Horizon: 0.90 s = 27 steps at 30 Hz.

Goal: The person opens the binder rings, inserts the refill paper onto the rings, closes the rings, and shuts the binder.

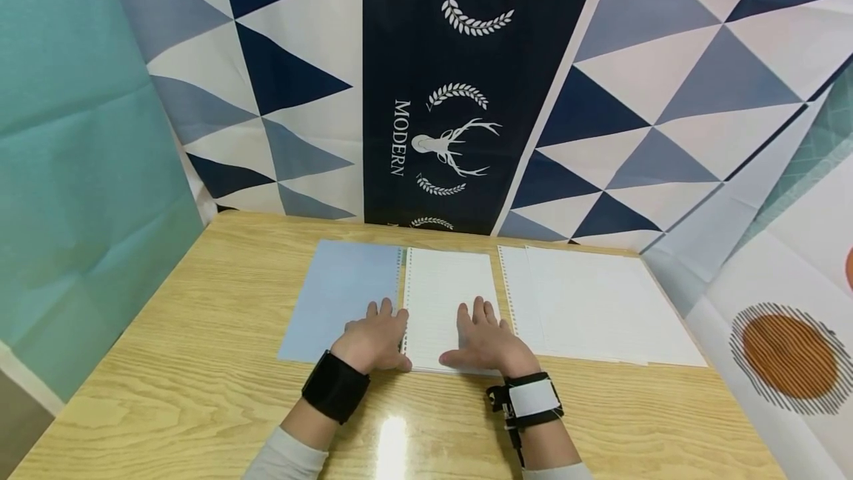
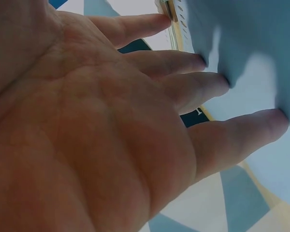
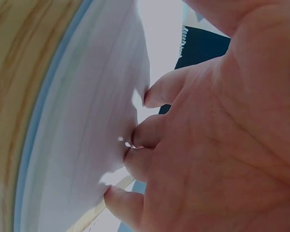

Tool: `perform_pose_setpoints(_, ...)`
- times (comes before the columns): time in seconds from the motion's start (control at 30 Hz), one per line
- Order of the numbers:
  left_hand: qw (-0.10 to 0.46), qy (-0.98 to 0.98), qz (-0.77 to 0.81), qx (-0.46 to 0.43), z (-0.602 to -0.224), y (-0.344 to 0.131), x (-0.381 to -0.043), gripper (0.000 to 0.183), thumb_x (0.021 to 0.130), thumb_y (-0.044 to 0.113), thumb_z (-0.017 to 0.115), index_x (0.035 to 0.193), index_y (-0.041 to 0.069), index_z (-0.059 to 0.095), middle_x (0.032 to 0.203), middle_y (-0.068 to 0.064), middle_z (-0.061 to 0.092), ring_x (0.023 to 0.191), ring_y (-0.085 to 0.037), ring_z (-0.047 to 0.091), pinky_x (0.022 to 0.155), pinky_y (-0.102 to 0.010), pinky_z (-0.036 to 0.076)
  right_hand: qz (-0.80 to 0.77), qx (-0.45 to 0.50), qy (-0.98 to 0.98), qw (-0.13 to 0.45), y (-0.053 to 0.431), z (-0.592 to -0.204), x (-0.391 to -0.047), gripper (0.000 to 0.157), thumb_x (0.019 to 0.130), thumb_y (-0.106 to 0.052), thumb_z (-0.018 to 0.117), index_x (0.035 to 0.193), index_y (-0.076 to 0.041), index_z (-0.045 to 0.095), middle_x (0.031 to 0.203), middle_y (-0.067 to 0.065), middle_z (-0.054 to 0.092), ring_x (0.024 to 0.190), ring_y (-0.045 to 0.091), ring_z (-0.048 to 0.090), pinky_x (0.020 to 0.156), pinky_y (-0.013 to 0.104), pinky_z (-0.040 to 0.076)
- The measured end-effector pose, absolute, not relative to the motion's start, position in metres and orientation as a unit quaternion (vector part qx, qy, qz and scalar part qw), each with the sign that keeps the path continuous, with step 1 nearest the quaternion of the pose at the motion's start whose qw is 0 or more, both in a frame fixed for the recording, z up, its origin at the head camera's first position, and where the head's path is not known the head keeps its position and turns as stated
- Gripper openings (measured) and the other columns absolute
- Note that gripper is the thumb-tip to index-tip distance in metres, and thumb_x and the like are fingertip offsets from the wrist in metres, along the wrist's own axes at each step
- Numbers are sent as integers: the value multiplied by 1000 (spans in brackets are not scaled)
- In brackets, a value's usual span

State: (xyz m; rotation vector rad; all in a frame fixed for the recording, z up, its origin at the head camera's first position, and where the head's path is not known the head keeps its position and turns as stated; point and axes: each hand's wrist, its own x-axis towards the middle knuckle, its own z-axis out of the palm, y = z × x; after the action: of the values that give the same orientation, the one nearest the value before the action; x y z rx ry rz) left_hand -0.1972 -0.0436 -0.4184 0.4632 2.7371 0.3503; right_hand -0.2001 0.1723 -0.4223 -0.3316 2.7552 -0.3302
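A stack of white lined loose-leaf paper (image 1: 449, 295), punched with holes down its left edge, lies flat before me. My right hand (image 1: 485, 343) rests its spread fingertips on the stack's right part; in the right wrist view they touch the top sheet (image 3: 96, 111). To the left lies a blue sheet (image 1: 346, 295) with holes along its right edge, like a binder cover. My left hand (image 1: 375, 339) spans the seam, its fingertips touching the blue sheet (image 2: 261, 82) in the left wrist view, the thumb beside the stack's holed edge. Neither hand grips anything.
Right of the stack lie white sheets (image 1: 600, 302), overlapping a holed sheet (image 1: 520, 287) beneath. All sit on a wooden table (image 1: 200, 361). A patterned cloth (image 1: 433, 58) hangs behind the table's far edge, and a teal cloth (image 1: 87, 169) hangs at the left.
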Motion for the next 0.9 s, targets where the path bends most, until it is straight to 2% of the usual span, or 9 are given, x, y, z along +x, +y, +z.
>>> perform_pose_setpoints(0.27, 171, 964, 125, 161, -418, -43, -197, 86, 85, 45, 82, 153, 9, 43, 162, -26, 31, 149, -49, 32, 97, -71, 47, -118, -120, 970, 176, 171, -422, -201, 102, 89, -51, 73, 157, 8, 26, 164, 38, 11, 155, 52, 13, 122, 66, 21)
perform_pose_setpoints(0.9, 161, 965, 124, 168, -416, -42, -195, 83, 85, 43, 82, 151, 7, 46, 160, -28, 34, 147, -50, 35, 99, -67, 49, -105, -114, 975, 162, 172, -428, -207, 104, 85, -54, 75, 156, 8, 30, 163, 38, 16, 154, 51, 17, 121, 63, 27)
